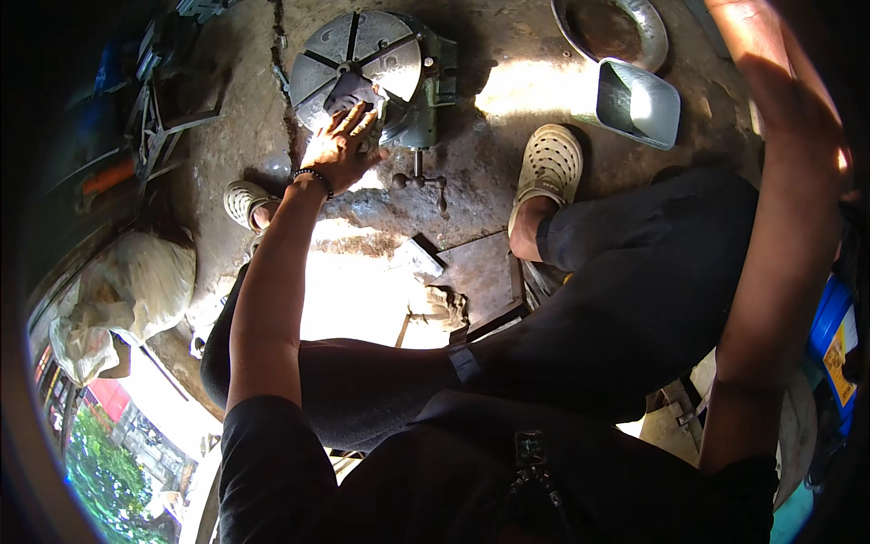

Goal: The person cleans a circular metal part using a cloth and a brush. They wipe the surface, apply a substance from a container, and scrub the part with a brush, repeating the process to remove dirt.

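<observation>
A round metal rotary table (315, 56) with radial slots stands on the floor at the upper middle, its face lit by the sun. My left hand (343, 156), with a beaded bracelet at the wrist, reaches to its near side. The fingers press on a dark cloth (352, 89) lying over the table's centre; the thumb stands apart from them. Part of the cloth is hidden under the fingers. A crank handle (420, 181) sticks out from the table's base, right of this hand. My right hand (750, 41) is raised at the upper right edge, its fingers out of the picture.
A rectangular metal tin (666, 113) and a round metal pan (654, 27) sit on the floor at the upper right. Metal frames (159, 136) and a plastic bag (136, 281) are at the left. A metal plate (476, 272) lies between my legs, near my clog (551, 161).
</observation>
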`<move>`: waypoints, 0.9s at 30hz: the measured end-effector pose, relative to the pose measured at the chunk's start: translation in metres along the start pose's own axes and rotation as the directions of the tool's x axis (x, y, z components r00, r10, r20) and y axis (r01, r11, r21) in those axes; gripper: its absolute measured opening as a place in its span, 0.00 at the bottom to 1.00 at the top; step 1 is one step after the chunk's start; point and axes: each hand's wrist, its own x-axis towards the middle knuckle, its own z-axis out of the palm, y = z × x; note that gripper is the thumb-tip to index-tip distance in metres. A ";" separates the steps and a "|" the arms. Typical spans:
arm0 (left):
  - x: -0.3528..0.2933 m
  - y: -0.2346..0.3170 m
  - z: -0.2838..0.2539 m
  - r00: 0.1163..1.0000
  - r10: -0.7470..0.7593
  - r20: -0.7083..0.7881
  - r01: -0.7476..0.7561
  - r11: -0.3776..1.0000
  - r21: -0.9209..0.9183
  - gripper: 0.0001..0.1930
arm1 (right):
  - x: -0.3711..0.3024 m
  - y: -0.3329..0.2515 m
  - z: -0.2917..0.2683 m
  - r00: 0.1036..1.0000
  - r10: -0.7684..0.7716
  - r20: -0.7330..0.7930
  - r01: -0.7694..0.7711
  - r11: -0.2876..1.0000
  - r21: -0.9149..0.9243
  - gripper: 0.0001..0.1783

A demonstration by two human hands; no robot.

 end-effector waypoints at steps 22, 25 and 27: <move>-0.007 -0.006 0.043 0.918 -0.061 -0.393 0.095 0.993 0.066 0.32 | 0.019 0.015 -0.022 0.996 0.008 0.085 -0.003 0.998 -0.057 0.19; -0.004 -0.012 0.045 0.929 -0.041 -0.368 0.055 0.998 0.028 0.34 | 0.021 0.014 -0.013 0.994 0.017 0.106 -0.012 0.998 -0.056 0.19; 0.003 -0.019 0.049 0.898 0.021 -0.439 -0.037 0.999 -0.028 0.35 | 0.023 0.014 -0.010 0.993 0.012 0.121 -0.003 0.997 -0.073 0.19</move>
